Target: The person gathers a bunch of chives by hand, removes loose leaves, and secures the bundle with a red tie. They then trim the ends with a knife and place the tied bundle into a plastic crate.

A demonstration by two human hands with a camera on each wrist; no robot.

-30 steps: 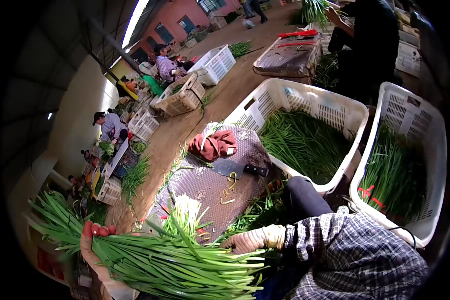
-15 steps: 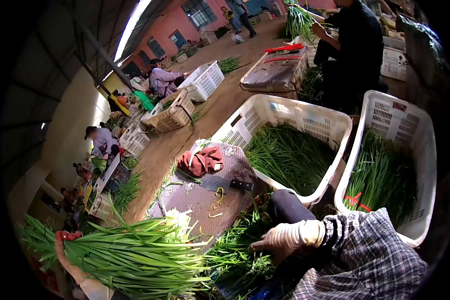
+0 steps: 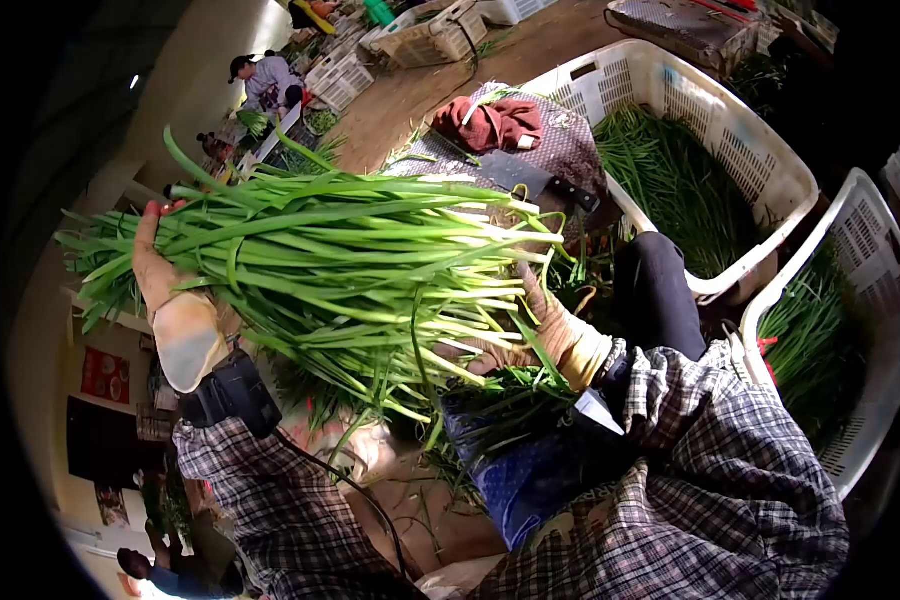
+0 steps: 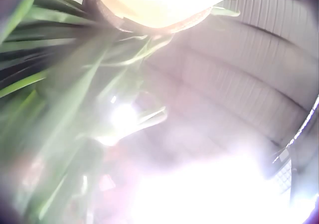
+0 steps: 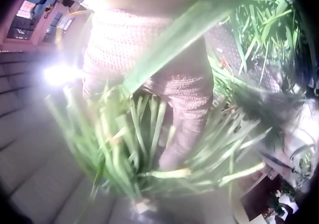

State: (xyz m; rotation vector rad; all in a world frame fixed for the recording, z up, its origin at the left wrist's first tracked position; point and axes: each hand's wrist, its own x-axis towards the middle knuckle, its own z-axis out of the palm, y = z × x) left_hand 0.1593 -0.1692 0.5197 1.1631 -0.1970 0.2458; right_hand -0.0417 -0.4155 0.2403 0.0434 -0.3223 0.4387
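A large bunch of garlic chives point(image 3: 350, 250) lies sideways across the head view, leaf tips left and pale stems right. My left hand point(image 3: 160, 262) grips it near the leaf end, fingertips curled over the top. In the left wrist view, blurred leaves point(image 4: 65, 84) hang beside the overexposed hand. My right hand point(image 3: 555, 325), in a knitted glove, holds the stem end from below. Stems point(image 5: 119, 139) stand between its thumb and fingers in the right wrist view; most of the fingers are hidden. A cleaver point(image 3: 515, 172) and a reddish cloth point(image 3: 490, 122) lie on the board point(image 3: 570, 135) behind.
Two white crates point(image 3: 795, 180) with greens stand at the right, near my knee point(image 3: 655, 290). A blue plastic bag point(image 3: 505, 490) and loose greens point(image 3: 515, 390) sit below the bunch. Another person point(image 3: 265, 85) works farther back.
Half a second ago my right hand was away from the bunch, over loose greens; now it grips the stems. The bunch is raised and nearer the middle, and the head view has tilted down.
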